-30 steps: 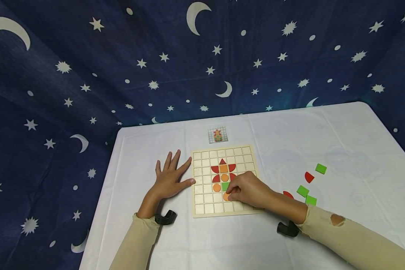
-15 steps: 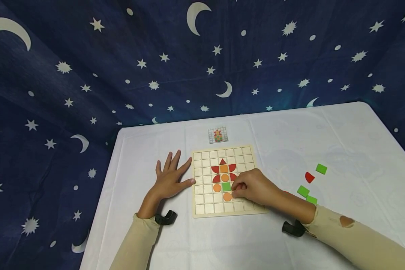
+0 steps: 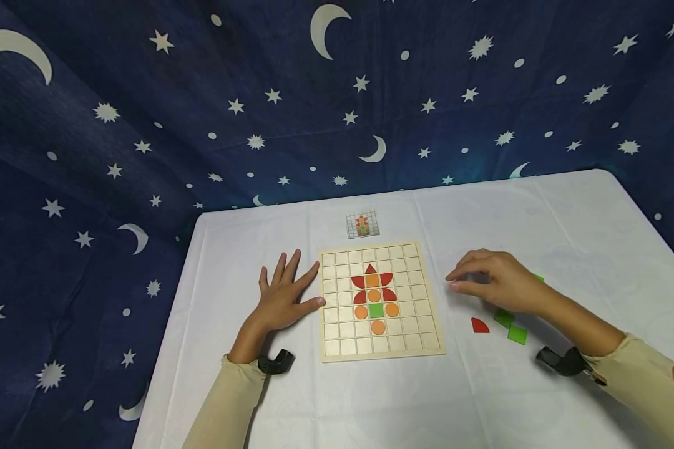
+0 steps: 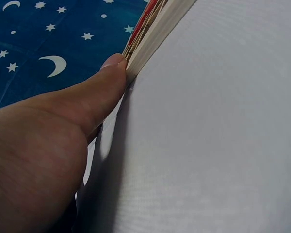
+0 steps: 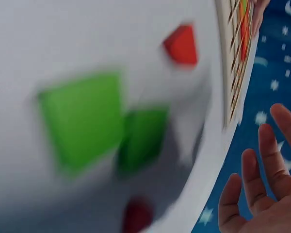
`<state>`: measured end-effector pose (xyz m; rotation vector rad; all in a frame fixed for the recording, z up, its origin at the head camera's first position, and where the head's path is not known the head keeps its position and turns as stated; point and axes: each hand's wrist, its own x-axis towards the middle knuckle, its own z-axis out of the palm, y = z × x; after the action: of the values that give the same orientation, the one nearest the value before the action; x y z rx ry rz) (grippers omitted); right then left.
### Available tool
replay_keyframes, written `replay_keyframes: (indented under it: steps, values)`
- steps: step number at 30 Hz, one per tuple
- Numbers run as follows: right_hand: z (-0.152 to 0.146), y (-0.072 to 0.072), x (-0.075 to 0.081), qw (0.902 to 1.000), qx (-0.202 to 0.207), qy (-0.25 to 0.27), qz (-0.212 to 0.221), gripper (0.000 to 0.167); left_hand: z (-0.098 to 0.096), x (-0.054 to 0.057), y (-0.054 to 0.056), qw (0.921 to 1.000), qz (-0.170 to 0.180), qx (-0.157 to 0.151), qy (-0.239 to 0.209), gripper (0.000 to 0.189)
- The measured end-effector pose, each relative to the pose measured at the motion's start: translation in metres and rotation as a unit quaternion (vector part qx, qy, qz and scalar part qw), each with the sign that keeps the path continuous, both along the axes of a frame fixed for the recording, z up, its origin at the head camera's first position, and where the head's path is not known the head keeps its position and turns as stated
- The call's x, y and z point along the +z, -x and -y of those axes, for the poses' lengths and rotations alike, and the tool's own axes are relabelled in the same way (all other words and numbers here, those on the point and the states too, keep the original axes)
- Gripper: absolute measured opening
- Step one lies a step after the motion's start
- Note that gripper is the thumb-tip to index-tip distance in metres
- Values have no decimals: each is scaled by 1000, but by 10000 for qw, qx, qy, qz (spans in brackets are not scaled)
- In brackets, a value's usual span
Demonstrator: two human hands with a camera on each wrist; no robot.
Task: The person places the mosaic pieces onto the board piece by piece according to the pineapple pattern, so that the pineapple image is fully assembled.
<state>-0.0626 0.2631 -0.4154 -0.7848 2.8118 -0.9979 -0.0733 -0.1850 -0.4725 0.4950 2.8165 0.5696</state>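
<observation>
A wooden grid board (image 3: 337, 312) lies on the table, bearing red pieces, an orange square (image 3: 373, 280), a green square (image 3: 376, 310) and several orange discs (image 3: 391, 309). My left hand (image 3: 283, 298) rests flat with fingers spread, thumb and index finger at the board's left edge; the left wrist view shows the thumb (image 4: 99, 87) against that edge. Right of the board, my right hand (image 3: 497, 280) hovers with loosely bent fingers and holds nothing. Near it lie a red quarter-circle (image 3: 480, 325) and green squares (image 3: 517, 334), blurred in the right wrist view.
Behind the board lies a small pattern card (image 3: 362, 224) printed with a similar figure. Another green square (image 3: 539, 277) is mostly covered by the right hand. A white cloth (image 3: 393, 405) covers the table, and a dark blue star-and-moon curtain (image 3: 292, 75) hangs beyond it.
My right hand has left the board and moved right, over the loose pieces. An orange disc now shows right of the board's green square. The left hand stays put.
</observation>
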Motion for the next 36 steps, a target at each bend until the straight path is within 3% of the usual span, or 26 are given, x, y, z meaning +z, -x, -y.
replay_keyframes:
  steps: [4,9,16,22,30,36]
  values:
    - [-33,1,0,9989,-250,-215,-335,16,0,1,0,10000,13,-7,27,83]
    - [-73,1,-6,9966,-525,-438,-462,26,0,2,0,10000,7,-4,37,83]
    - [-114,2,-15,9922,-947,-799,-99,35,1,2,0,10000,6,19,-58,81]
    - [-127,2,-19,9902,-991,-972,159,40,1,1,0,10000,-30,4,-27,82]
    - [-134,5,-28,9911,-871,-1008,47,38,0,1,0,10000,-66,0,-7,82]
    - [-132,7,-29,9885,-1106,-1030,95,33,1,0,-1,10000,-41,-3,11,82]
